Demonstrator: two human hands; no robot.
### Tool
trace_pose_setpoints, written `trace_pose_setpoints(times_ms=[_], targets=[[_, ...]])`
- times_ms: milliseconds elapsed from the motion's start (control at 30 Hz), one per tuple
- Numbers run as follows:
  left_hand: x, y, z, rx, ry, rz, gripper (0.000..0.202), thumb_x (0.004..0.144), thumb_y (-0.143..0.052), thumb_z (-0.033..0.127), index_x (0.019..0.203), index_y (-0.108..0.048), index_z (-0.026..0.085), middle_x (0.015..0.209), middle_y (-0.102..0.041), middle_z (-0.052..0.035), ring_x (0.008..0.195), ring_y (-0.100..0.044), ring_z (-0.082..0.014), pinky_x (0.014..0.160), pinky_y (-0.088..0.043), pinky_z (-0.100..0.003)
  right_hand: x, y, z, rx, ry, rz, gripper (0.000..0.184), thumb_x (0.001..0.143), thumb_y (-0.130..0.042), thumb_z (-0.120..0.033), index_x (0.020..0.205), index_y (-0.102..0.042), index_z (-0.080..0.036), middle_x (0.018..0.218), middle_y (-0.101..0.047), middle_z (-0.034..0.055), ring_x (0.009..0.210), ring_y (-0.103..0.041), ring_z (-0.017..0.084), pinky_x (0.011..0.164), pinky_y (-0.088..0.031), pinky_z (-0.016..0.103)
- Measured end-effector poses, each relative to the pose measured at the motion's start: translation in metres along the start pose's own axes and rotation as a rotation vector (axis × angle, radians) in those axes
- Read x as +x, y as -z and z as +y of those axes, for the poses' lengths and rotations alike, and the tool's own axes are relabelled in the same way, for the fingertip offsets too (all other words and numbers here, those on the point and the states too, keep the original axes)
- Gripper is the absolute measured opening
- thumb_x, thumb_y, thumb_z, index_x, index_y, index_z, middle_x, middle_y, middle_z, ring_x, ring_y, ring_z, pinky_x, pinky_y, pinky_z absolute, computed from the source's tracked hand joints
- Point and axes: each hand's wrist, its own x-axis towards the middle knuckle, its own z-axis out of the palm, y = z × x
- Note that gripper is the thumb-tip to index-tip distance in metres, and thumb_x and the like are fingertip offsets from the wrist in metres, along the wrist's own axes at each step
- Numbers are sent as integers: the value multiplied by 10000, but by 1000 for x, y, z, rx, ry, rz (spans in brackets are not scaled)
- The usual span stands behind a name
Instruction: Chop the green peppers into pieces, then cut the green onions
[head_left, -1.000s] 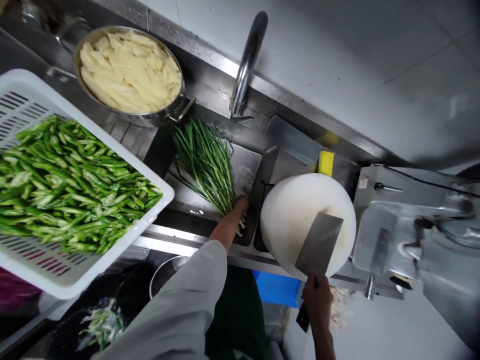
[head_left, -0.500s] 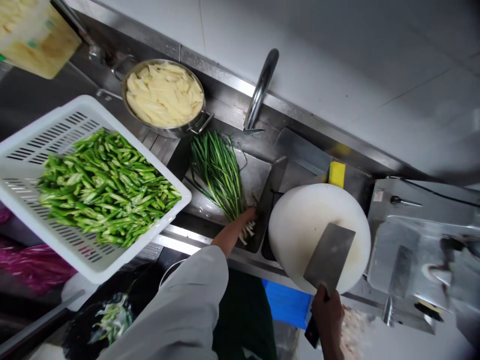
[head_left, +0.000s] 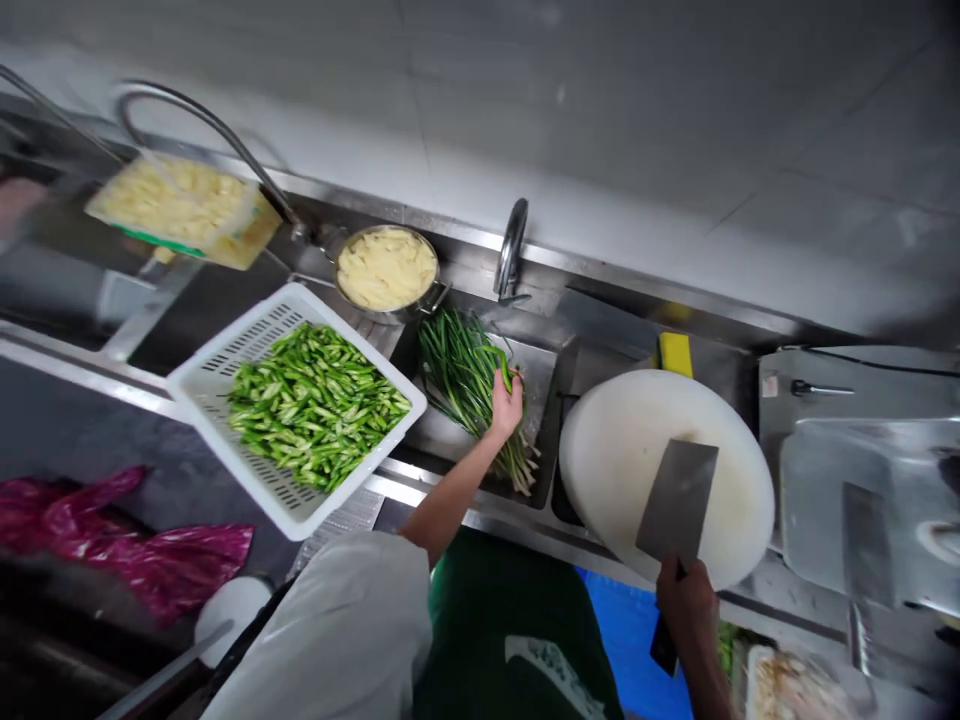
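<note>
My left hand [head_left: 506, 405] reaches into the steel sink [head_left: 541, 372] and closes on the bunch of green onions [head_left: 459, 372], near their white ends. My right hand [head_left: 686, 602] grips the dark handle of a cleaver [head_left: 675, 500]. Its broad blade lies flat on the round white cutting board [head_left: 622, 440], which rests over the sink's right side.
A white slotted basket [head_left: 225, 360] of cut green peppers sits left of the sink. A steel pot [head_left: 386, 268] of pale strips stands behind it by the faucet [head_left: 510, 245]. A yellow sponge [head_left: 675, 352], a steel machine [head_left: 862, 470] and a magenta bag [head_left: 127, 540] are around.
The camera has pulled back and tilted up, so more of the counter shows. My left hand has slid up the green onion bunch from the white ends. The cleaver hand stays put.
</note>
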Motion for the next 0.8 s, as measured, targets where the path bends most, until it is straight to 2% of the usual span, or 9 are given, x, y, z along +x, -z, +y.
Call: trace_pose_setpoints(times_ms=[67,133,233,367,467,533,633,733,800], targets=[[-3,0,30,-133,-16,113,356,1067,-312,471,1297,-454,238,1139,-639,-93,734,-651,-145,720,-564,-317,8,1,8,69,32,-33,386,932,-387,-443,992,-638,-157,739,-669,123,740,-659,293,686,-453,353],[-16,-18,56,-268,-46,160,333,1058,-366,487,1261,-464,242,1117,-648,-76,645,-621,-113,675,-560,-300,19,6,20,172,48,-96,396,941,-400,-471,967,-638,-156,668,-650,91,659,-644,267,651,-454,338],[-46,-81,79,-429,-54,126,284,1046,-435,464,1209,-482,235,1087,-661,-64,636,-621,-89,703,-574,-277,36,20,45,204,132,-84,383,966,-409,-462,948,-638,-156,659,-653,78,635,-628,245,625,-431,317],[-94,-183,83,-524,67,29,296,999,-535,469,1145,-515,212,936,-661,-34,650,-622,-94,701,-562,-266,62,43,88,-3,257,43,313,1005,-411,-337,987,-643,-128,812,-704,130,727,-638,236,642,-362,302],[-119,-224,72,-427,142,5,314,943,-620,438,1121,-563,186,928,-638,-37,681,-607,-110,690,-546,-274,76,55,115,-90,309,20,298,1034,-388,-285,1030,-631,-112,839,-711,136,719,-635,216,643,-324,297],[-129,-227,65,-216,94,70,306,895,-674,374,1115,-598,175,1002,-613,-61,775,-605,-139,734,-548,-294,81,60,124,-128,346,-16,276,1044,-378,-267,1063,-612,-120,828,-707,117,725,-641,213,646,-314,294],[-140,-211,61,132,-49,145,388,844,-706,297,1195,-609,162,1129,-543,-105,933,-591,-195,842,-543,-349,86,66,125,-137,395,-70,256,1054,-366,-260,1169,-558,-135,866,-712,99,779,-666,218,659,-320,290],[-154,-195,69,402,-165,197,619,825,-731,306,1386,-512,166,1253,-471,-151,1145,-537,-295,1004,-475,-486,95,72,119,-109,409,-123,281,1068,-347,-285,1255,-495,-136,917,-721,111,842,-687,233,680,-338,293],[-163,-193,76,543,-276,232,644,851,-717,315,1436,-476,194,1315,-447,-164,1259,-459,-345,1075,-395,-567,101,76,117,-91,410,-150,293,1075,-333,-298,1271,-473,-131,932,-726,125,874,-696,246,687,-349,297]])
